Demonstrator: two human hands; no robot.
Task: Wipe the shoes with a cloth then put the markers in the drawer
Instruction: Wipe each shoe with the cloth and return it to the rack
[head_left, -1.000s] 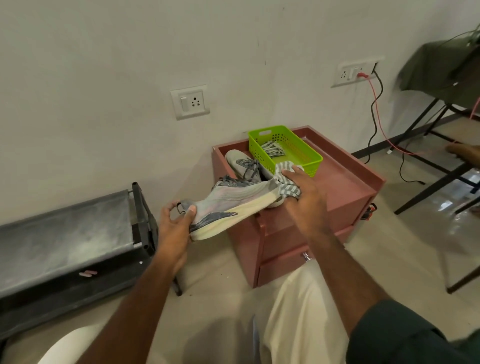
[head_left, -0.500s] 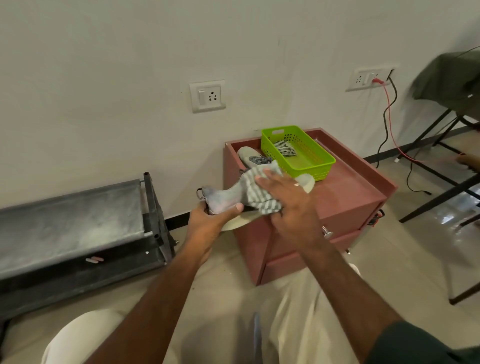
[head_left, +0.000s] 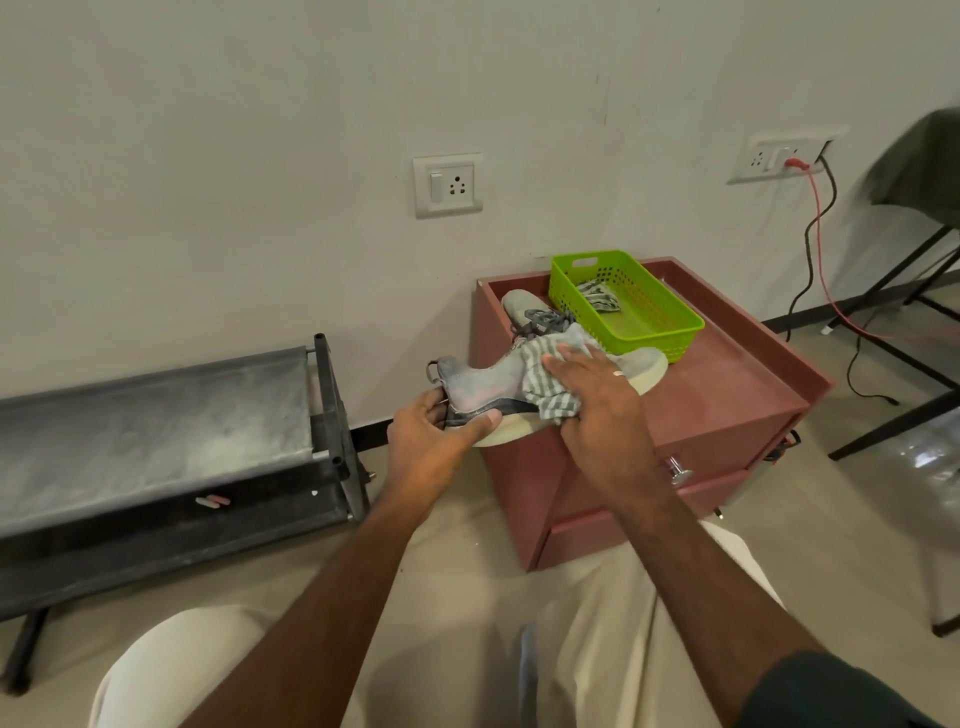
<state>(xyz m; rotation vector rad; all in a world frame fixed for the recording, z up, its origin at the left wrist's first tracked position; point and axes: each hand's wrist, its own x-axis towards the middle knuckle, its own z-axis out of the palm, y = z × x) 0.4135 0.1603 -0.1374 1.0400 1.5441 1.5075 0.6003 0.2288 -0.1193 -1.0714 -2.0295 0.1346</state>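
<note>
1. Over the front-left corner of the reddish-brown drawer cabinet, the left hand grips the heel of a grey knit sneaker.
2. Right hand presses a striped grey-white cloth flat against the sneaker's side, fingers extended.
3. Second grey sneaker lies by the rear-left corner, beside a lime-green plastic basket.

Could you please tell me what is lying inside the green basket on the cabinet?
A crumpled striped cloth lies at the far end of the green basket. Whatever is under it is covered.

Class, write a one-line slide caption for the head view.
Left hand grips shoe heel; right hand presses striped cloth onto it.
</note>
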